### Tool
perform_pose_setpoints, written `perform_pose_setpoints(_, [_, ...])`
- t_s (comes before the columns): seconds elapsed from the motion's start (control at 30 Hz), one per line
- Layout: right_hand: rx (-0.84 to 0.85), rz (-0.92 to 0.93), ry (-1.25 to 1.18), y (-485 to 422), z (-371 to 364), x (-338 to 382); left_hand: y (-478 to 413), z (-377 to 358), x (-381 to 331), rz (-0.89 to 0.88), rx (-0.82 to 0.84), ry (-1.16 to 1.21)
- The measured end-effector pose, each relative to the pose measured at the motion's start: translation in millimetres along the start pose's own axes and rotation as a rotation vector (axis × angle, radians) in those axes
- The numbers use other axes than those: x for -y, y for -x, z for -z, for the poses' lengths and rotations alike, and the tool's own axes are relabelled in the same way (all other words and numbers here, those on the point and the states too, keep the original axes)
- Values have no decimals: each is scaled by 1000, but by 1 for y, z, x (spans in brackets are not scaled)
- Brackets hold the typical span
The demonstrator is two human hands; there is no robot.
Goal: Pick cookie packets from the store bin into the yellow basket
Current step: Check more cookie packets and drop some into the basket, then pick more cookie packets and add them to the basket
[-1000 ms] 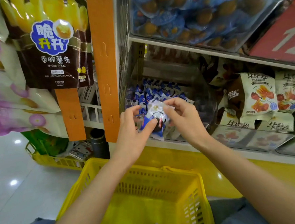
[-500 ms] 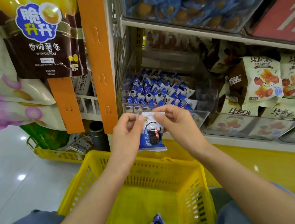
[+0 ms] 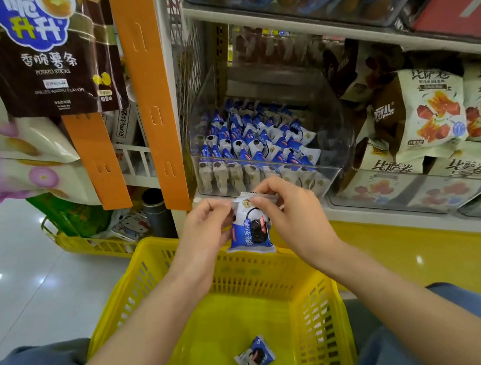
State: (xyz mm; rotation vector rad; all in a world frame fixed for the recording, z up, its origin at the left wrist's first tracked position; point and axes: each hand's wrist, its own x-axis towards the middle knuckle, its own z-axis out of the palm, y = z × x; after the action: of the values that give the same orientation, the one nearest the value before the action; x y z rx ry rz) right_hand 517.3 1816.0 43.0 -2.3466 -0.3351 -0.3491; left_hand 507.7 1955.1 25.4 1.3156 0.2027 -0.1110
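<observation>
A blue and white cookie packet (image 3: pixel 251 227) hangs upright over the far rim of the yellow basket (image 3: pixel 143 279). My left hand (image 3: pixel 205 231) pinches its top left corner and my right hand (image 3: pixel 291 215) pinches its top right corner. Another cookie packet (image 3: pixel 254 358) lies on the basket floor near me. Behind the hands, a clear plastic store bin (image 3: pixel 336 134) on the shelf holds several rows of the same packets (image 3: pixel 253 141).
Potato stick bags (image 3: pixel 48 56) hang from orange strips (image 3: pixel 146 97) at the left. Snack bags (image 3: pixel 427 115) fill the bin to the right. A second yellow basket (image 3: pixel 91 246) stands on the floor at the left. My knees flank the basket.
Both hands have drawn the packet out of the bin and down towards me, so it now hangs above the basket's far rim. The view has tilted down and shows more of the basket.
</observation>
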Motion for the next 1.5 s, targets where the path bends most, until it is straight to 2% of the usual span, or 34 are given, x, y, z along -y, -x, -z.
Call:
perform_pose_setpoints(0.07, [-18,-28,-68,12,-4,-5,3,1,8,54,58,-16])
perform_pose_setpoints(0.2, [3,-180,-209,32,-13,-18,14,1,33,140,244,-285])
perform_pose_setpoints(0.4, [147,-490,-536,63,-15,-58,19,0,78,204,327,-359])
perform_pose_setpoints(0.43, [120,-491,-484,69,-16,-70,18,0,87,206,325,-378])
perform_pose_setpoints(0.5, [47,-474,-179,81,-19,-101,12,-2,109,207,309,-458])
perform_pose_setpoints(0.6, [60,-557,192,100,-25,-148,-4,2,153,219,198,-653])
perform_pose_setpoints(0.67, [77,-702,198,116,-35,-172,-11,8,187,273,119,-753])
perform_pose_setpoints(0.73, [58,-774,43,130,-48,-187,-15,17,220,351,103,-806])
perform_pose_setpoints(0.9, [-133,-760,-178,139,-60,-204,-29,30,275,440,122,-896])
perform_pose_setpoints(1.0, [-159,-768,-254,139,-60,-206,-43,34,295,449,160,-955])
perform_pose_setpoints(1.3, [-184,-782,-203,139,-62,-206,-64,51,336,496,238,-1122])
perform_pose_setpoints(1.5, [-175,-787,-174,139,-61,-203,-70,48,324,352,361,-1425])
